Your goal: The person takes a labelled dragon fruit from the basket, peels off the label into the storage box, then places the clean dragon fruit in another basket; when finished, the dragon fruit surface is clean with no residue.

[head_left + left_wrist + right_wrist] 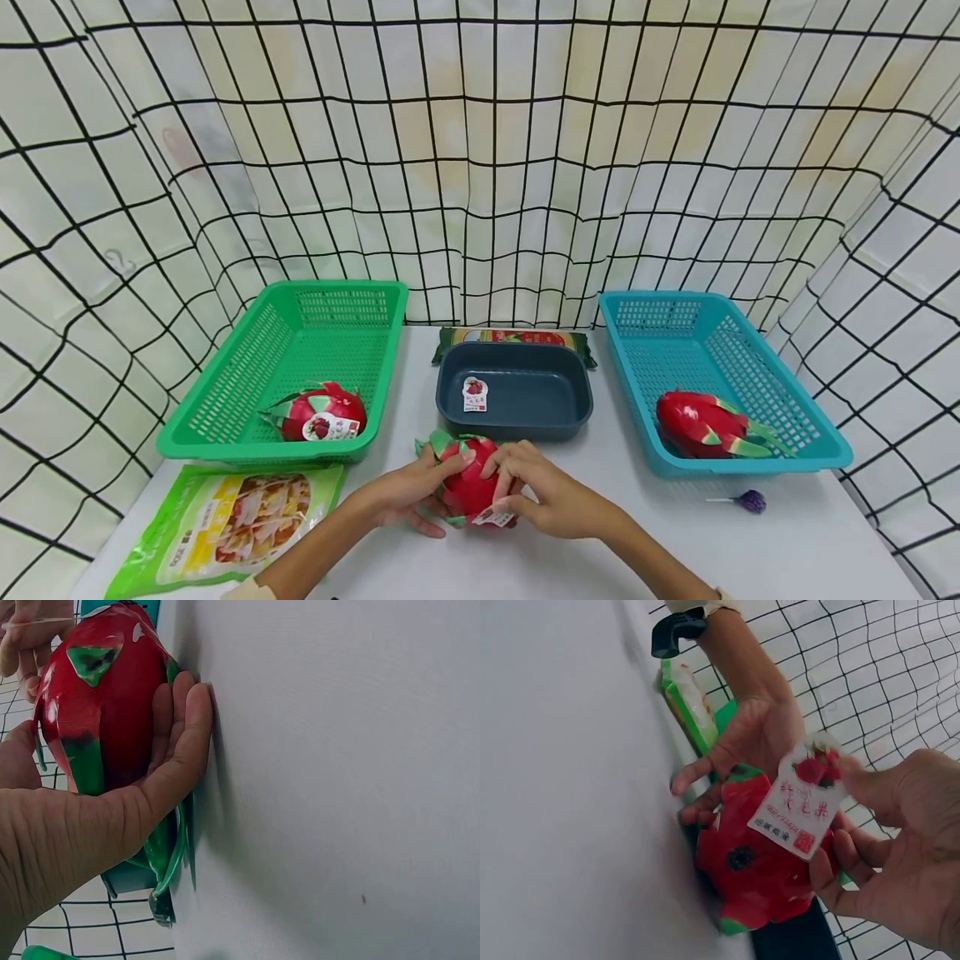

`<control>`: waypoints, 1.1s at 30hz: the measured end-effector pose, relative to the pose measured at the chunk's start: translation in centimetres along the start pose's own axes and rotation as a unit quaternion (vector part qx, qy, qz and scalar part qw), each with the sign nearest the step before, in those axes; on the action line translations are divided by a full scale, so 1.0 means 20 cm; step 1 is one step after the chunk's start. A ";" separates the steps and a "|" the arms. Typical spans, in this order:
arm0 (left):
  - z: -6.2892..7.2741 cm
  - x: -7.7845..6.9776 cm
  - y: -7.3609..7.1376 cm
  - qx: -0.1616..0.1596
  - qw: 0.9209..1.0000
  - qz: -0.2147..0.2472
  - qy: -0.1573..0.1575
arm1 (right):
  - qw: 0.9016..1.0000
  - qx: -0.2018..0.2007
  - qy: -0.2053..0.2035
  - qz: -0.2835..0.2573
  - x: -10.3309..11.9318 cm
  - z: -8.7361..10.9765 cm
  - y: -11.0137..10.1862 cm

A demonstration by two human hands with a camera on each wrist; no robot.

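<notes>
A red dragon fruit (471,479) with green-tipped scales lies on the white table in front of the dark blue basin (513,423). My left hand (415,493) grips it from the left, thumb on top and fingers curled along its far side, as the left wrist view shows. At the fruit's stem end, my right hand (542,492) pinches the edge of a white label (799,801) printed with a red fruit. The label stands out over the fruit in the right wrist view; whether part of it still sticks is hidden. A similar label (475,394) is in the basin.
At left, a green basket (396,350) holds a labelled dragon fruit (322,412); a green food bag (240,521) lies before it. A blue basket (630,400) at right holds another dragon fruit (701,423). Nearby lies a purple lollipop (750,501). Behind the basin is a green packet (517,337).
</notes>
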State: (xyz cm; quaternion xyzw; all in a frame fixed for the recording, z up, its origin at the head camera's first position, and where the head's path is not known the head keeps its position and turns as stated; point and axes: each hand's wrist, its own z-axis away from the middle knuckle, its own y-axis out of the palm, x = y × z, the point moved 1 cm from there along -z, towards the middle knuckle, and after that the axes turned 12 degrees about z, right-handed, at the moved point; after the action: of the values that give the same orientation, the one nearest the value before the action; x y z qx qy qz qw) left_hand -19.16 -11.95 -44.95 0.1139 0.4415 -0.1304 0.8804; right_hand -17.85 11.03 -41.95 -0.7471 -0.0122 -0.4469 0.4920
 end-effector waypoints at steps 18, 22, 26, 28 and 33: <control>0.01 0.00 0.01 -0.004 1.000 -0.001 -0.001 | 0.962 0.051 0.074 -0.257 -0.07 -0.04 -0.16; 0.00 0.01 0.01 -0.008 1.000 -0.002 0.000 | 0.961 0.000 0.096 -0.258 -0.09 -0.07 -0.22; -0.01 0.01 0.01 -0.009 1.000 0.002 0.003 | 0.952 -0.059 0.142 -0.264 -0.12 -0.12 -0.27; -0.01 0.01 0.00 -0.009 1.000 0.003 0.003 | 0.940 -0.097 0.181 -0.271 -0.14 -0.15 -0.30; 0.00 0.01 0.00 -0.006 1.000 0.004 0.006 | 0.891 -0.189 0.281 -0.302 -0.19 -0.25 -0.34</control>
State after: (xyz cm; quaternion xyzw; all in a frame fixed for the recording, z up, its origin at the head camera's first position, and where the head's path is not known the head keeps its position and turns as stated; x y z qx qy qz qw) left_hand -19.09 -11.99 -45.07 0.1111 0.4470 -0.1235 0.8790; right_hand -26.54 12.43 -39.06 -0.6295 -0.0136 -0.7591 0.1655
